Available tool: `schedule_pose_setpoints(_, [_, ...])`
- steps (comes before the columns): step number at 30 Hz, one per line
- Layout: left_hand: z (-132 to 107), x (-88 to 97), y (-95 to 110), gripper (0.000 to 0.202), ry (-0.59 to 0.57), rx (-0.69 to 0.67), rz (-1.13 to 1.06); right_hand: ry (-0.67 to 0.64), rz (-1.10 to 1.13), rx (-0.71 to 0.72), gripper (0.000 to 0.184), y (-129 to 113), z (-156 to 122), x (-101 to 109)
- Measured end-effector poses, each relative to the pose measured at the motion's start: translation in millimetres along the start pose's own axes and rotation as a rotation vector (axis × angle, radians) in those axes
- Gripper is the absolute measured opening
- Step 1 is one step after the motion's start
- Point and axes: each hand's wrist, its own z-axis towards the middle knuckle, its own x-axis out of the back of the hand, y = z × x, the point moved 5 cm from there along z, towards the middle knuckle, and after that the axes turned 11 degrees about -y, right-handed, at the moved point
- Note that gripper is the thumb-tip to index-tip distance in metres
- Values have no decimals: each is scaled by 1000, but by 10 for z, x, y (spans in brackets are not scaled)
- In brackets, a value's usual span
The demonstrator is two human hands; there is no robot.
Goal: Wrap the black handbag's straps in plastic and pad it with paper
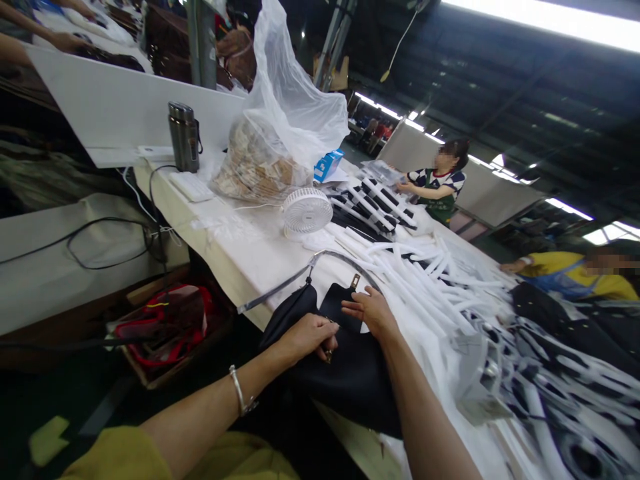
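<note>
A black handbag [345,380] lies at the front edge of the white table, right before me. Its strap [280,291] loops onto the tabletop and looks wrapped in clear or pale covering. My left hand [311,335] is closed at the bag's front, fingers curled round a small gold metal clasp [329,356]. My right hand [371,312] rests by the raised flap [334,303], fingers stretched and apart. Just above those fingers a gold metal fitting [355,281] shows at the flap's end.
A white fan [306,212], a clear bag of scraps [265,163] and a steel flask [185,137] stand behind. White-wrapped straps [415,273] cover the table's right. A red-filled box [170,327] sits below left. Two people [440,183] work across the table; other hands [70,41] show upper left.
</note>
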Motion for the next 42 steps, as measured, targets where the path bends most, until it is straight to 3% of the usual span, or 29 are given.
schedule_pose_setpoints(3, [3,0,-13,51,4,-6,-24,3,16,7,70,74,126,-36])
schedule_pose_setpoints(8, [35,30,-88,50,3,-4,-96,16,-38,75,38,72,125,11])
schedule_pose_setpoints(11, [29,90,-101,49,5,-4,-173,-28,-65,132,33,49,-89,39])
schedule_pose_setpoints(14, [-7,129,-62,50,-46,4,-249,-51,-237,214,31,57,-414,52])
schedule_pose_setpoints(17, [-54,115,-7,57,-125,36,-278,-10,-456,358,18,94,-726,28])
schedule_pose_setpoints(22, [-168,4,81,70,-238,71,-218,80,-535,577,5,212,-1005,-28])
schedule_pose_setpoints(28, [-332,-83,123,70,-215,123,-79,74,-709,876,15,253,-1192,-159])
schedule_pose_setpoints(35, [-369,-74,39,51,-181,181,37,90,-760,967,18,307,-1268,-231])
schedule_pose_setpoints(42, [-358,-125,198,40,-152,-93,349,121,-753,964,19,316,-1197,-191])
